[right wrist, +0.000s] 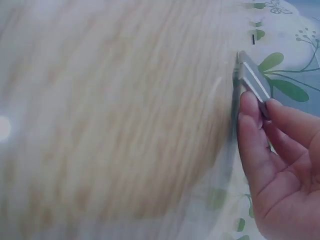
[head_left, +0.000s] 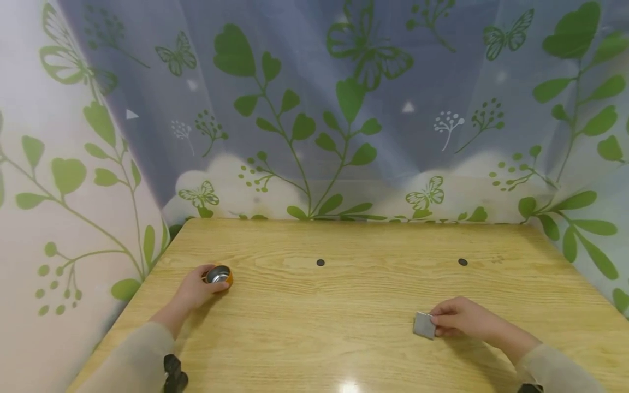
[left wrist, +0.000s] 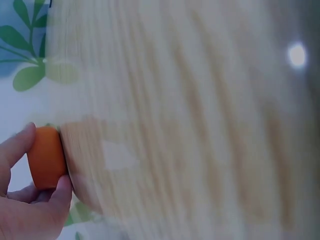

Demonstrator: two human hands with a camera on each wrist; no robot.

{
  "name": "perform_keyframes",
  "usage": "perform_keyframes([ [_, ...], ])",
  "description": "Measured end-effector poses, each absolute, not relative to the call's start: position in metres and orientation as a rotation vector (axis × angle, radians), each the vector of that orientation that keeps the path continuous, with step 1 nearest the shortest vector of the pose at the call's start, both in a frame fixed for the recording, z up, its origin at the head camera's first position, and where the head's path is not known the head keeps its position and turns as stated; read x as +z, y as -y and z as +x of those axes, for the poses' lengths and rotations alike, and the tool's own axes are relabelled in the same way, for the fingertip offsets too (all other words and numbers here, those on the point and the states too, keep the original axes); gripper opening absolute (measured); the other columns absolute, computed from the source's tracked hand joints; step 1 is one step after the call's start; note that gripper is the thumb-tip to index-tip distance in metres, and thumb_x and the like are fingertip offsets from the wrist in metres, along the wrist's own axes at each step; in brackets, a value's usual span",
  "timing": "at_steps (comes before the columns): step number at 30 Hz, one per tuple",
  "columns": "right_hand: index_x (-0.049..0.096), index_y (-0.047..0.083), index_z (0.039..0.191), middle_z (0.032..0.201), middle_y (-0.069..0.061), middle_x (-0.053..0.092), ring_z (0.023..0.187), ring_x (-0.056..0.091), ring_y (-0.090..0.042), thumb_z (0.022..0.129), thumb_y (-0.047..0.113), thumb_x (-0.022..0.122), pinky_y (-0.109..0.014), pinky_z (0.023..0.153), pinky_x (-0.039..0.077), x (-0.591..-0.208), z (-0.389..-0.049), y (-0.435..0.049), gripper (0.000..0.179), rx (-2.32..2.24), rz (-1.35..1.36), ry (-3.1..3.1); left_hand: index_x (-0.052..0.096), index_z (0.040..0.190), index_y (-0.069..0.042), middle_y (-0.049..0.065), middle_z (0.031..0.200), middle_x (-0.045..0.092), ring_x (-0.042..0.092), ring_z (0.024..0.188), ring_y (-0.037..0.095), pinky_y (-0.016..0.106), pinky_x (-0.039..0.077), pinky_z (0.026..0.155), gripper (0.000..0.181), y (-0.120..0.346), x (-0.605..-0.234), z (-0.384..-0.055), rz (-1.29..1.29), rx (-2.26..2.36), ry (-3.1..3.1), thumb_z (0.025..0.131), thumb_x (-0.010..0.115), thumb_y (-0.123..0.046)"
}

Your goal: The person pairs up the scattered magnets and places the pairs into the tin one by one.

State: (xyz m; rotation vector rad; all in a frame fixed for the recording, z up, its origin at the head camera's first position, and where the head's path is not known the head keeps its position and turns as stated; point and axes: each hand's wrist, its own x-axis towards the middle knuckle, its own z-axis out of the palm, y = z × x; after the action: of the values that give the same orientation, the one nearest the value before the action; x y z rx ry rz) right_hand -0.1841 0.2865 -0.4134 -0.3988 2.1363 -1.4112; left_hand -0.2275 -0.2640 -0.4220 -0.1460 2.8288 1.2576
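Observation:
On the left side of the table, my left hand (head_left: 195, 287) grips a small round orange cup (head_left: 229, 278) with a shiny metal inside. The cup's mouth faces up in the head view; the left wrist view shows its plain orange side (left wrist: 47, 157) between the thumb and fingers. Over at the right, a thin grey square piece (head_left: 424, 325) is pinched by one edge between the thumb and fingers of my right hand (head_left: 464, 319). In the right wrist view the piece (right wrist: 256, 80) is tilted, with a pale line along its edge. Its exact kind cannot be told.
Both hands are over a light wood table (head_left: 314, 327). Two small dark discs (head_left: 320, 262) lie flat toward its back, one near the middle and one farther right. A leaf-and-butterfly patterned curtain (head_left: 295, 109) hangs behind the table and along its sides.

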Motion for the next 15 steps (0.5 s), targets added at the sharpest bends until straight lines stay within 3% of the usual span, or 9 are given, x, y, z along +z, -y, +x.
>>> perform_keyframes([
  [5,0.053,-0.017,0.116,0.097,-0.008,0.064,0.087,0.063,-0.014,0.095,0.014,0.054,-0.027,0.076,0.052,-0.411,-0.185,-0.280,0.037,-1.518,-0.344,-2.022,0.037,0.132,0.013,0.037,0.127,0.042,0.042,0.116,0.048,0.054,0.034,0.096,0.068,0.265,-0.424,-0.228,-0.149,1.257,-2.817,0.082,0.071,-0.019],
  [15,0.051,-0.019,0.115,0.095,-0.011,0.066,0.087,0.065,-0.013,0.094,0.010,0.056,-0.024,0.077,0.052,-0.408,-0.190,-0.254,0.037,-1.697,-0.289,-1.906,0.036,0.133,0.013,0.036,0.128,0.043,0.042,0.116,0.046,0.053,0.034,0.097,0.071,0.268,-0.425,-0.230,-0.130,1.261,-2.810,0.082,0.072,-0.021],
])
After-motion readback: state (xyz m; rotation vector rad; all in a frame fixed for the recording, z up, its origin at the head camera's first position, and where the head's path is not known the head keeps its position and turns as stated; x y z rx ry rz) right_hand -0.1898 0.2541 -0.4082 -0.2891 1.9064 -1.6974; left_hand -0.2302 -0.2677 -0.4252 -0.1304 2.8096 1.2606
